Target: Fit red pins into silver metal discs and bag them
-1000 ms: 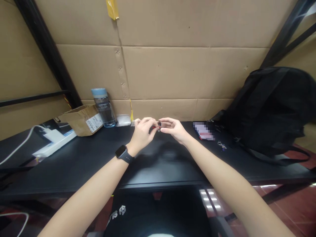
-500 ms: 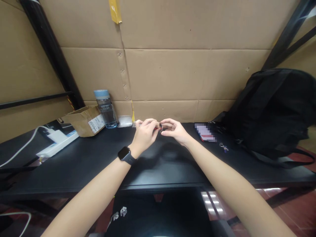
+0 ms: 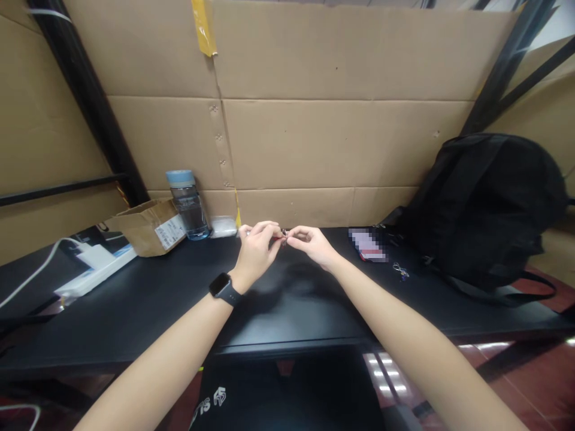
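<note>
My left hand (image 3: 258,248), with a black watch (image 3: 221,285) on its wrist, pinches a small dark and reddish object (image 3: 284,238) above the black table. Its exact kind is too small and blurred to name. From the other side my right hand (image 3: 313,245) pinches the same little object between thumb and forefinger, so the fingertips of both hands nearly meet. Fingers cover most of it. To the right of my right hand lie a phone (image 3: 368,245), its screen pixelated, and a small metal trinket with a bluish charm (image 3: 401,272).
A black backpack (image 3: 489,209) stands on the right of the table (image 3: 296,323). At left are a blue-lidded water bottle (image 3: 188,206), an open cardboard box (image 3: 146,230), a clear plastic packet (image 3: 223,226) and a white power strip (image 3: 94,275) with a cable. Cardboard panels (image 3: 296,143) wall the back.
My right hand's fingers have closed from a wider curl into a tight pinch at the small object. Both hands sit slightly further left and lower in view; the camera has tilted up a little.
</note>
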`<action>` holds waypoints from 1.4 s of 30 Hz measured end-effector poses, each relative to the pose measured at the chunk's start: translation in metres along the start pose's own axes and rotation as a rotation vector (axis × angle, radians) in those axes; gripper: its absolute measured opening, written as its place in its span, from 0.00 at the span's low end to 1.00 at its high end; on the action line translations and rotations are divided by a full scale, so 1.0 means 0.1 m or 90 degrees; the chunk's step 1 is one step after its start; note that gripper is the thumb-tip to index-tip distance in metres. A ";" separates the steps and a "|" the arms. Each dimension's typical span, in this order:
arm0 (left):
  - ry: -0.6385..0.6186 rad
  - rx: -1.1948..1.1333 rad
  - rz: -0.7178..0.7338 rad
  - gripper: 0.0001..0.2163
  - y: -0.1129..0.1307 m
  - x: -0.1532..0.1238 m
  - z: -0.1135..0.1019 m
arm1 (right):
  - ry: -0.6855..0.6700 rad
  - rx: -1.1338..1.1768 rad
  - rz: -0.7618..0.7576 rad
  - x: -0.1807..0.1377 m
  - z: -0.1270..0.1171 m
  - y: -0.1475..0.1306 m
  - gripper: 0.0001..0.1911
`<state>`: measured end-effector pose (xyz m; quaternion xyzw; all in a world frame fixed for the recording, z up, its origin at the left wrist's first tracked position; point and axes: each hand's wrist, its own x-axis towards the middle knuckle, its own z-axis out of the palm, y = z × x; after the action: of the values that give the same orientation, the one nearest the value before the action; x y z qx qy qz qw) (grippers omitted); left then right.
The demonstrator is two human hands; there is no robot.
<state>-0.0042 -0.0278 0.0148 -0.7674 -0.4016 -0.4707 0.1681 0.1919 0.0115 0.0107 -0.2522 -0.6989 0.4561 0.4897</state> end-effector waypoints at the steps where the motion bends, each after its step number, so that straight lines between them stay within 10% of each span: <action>1: 0.002 0.001 -0.007 0.02 -0.01 0.00 0.00 | 0.005 -0.016 0.000 0.00 -0.01 0.00 0.16; 18: -0.015 -0.061 -0.067 0.05 -0.05 0.03 0.00 | 0.028 -0.250 -0.070 0.02 -0.07 0.02 0.07; 28: -0.266 -0.111 -0.052 0.23 -0.17 -0.06 0.09 | 0.026 -0.343 -0.099 0.02 -0.10 -0.01 0.05; 42: -0.242 -0.125 -0.025 0.22 -0.16 -0.08 0.14 | 0.022 -0.405 -0.104 0.04 -0.15 0.01 0.04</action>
<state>-0.0103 -0.0124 -0.0006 -0.8470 -0.3932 -0.3578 0.0050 0.2038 0.0206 0.0127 -0.3433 -0.8161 0.1695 0.4329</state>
